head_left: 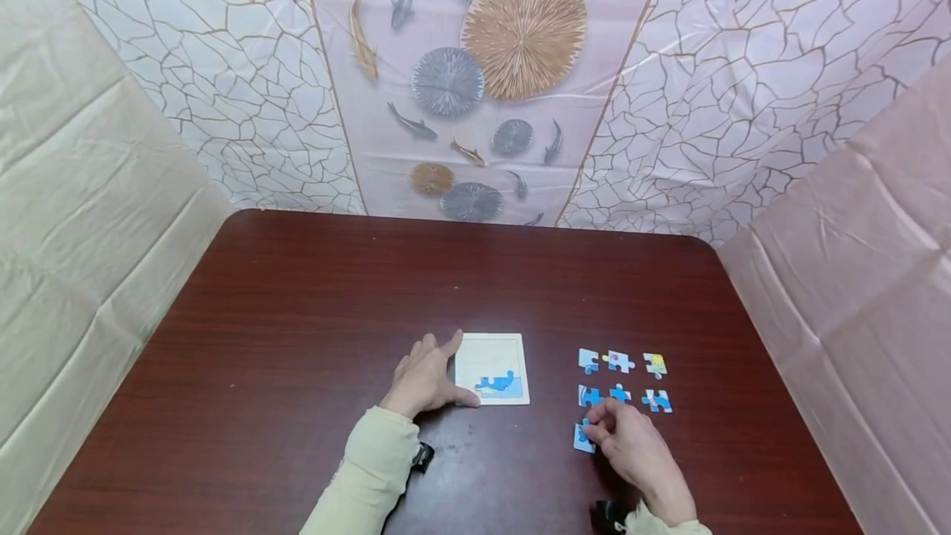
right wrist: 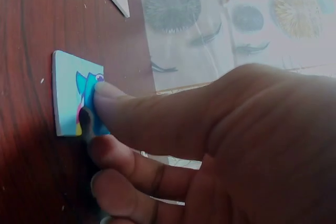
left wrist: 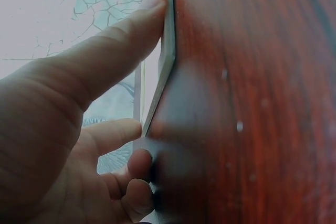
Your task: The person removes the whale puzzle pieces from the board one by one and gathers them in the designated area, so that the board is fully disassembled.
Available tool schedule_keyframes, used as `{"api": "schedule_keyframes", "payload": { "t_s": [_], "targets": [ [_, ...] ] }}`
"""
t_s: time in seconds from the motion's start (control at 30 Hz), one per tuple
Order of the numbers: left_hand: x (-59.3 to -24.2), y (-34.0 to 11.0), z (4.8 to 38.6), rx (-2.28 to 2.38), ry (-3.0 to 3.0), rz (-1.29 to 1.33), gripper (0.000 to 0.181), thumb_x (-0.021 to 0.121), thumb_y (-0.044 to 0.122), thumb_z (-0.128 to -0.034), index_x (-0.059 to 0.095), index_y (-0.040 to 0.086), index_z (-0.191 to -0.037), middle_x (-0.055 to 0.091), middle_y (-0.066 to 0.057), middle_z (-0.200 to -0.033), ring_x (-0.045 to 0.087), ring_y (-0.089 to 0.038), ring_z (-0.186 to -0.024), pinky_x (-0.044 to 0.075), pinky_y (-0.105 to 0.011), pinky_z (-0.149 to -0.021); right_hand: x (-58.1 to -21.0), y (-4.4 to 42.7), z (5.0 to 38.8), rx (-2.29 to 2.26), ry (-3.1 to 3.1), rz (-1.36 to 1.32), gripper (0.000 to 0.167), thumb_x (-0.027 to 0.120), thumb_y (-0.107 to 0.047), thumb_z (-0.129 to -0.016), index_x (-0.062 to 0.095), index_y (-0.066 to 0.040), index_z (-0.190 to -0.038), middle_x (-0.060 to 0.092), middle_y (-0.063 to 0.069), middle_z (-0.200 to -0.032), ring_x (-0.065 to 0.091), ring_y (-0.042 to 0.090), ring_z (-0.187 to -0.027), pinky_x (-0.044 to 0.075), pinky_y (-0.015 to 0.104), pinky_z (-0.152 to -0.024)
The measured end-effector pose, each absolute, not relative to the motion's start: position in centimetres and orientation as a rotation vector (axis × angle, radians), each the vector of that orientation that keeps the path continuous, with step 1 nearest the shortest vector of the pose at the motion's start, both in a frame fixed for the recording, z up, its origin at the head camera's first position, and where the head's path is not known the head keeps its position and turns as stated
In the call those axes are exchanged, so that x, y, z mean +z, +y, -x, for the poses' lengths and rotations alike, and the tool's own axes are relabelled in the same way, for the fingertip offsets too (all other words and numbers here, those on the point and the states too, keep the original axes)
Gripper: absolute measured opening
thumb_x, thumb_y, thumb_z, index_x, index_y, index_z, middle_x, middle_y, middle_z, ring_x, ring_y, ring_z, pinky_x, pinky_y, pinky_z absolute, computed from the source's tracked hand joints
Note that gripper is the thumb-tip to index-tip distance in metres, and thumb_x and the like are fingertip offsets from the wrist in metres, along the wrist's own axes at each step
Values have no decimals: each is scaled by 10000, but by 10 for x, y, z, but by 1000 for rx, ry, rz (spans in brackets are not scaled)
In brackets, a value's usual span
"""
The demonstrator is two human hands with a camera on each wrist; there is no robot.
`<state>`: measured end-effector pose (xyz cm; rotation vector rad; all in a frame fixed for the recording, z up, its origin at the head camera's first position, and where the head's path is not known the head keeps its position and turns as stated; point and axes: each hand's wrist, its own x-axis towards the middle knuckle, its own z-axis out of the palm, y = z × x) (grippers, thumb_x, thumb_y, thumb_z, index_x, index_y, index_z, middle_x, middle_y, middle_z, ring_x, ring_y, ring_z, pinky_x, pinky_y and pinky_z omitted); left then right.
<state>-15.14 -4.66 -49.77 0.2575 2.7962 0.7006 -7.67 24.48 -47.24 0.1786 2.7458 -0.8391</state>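
Observation:
A square white puzzle tray (head_left: 490,357) lies on the table, with blue puzzle pieces (head_left: 499,384) joined in its lower right part. My left hand (head_left: 425,378) holds the tray at its left side, thumb at the near edge and index finger at the far corner. In the left wrist view the thumb (left wrist: 118,48) lies against the tray's pale edge (left wrist: 167,59). My right hand (head_left: 631,440) pinches a light-blue puzzle piece (head_left: 583,438) by its right side. The right wrist view shows the thumb over a blue figure on that piece (right wrist: 67,93); its underside is hidden.
Several loose puzzle pieces (head_left: 617,362) lie in two rows beyond my right hand, one with yellow on it (head_left: 655,364). The dark red-brown table (head_left: 312,295) runs back to a patterned cloth (head_left: 446,147), with plain cloth at both sides.

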Motion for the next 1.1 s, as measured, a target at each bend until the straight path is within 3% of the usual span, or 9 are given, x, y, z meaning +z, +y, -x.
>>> {"api": "schedule_keyframes", "payload": {
  "t_s": [0.43,1.1],
  "targets": [
    [-497,-46,151,706,2794,-270,1123,866,588,-587,358,227,-1522,478,-155,-1156,428,-255,-917,368,-364,-702,-471,246,75,-693,2778,-232,121,718,-178,-870,601,-148,-858,573,-50,-719,506,141,-660,388,341,-607],
    [-500,-47,152,692,2816,-274,1120,858,606,-584,368,225,-1517,483,-169,-1185,446,-260,-927,386,-380,-703,-478,246,75,-734,2804,-222,84,688,-144,-892,611,-115,-911,576,-45,-757,530,110,-666,415,345,-606]
  ]
}}
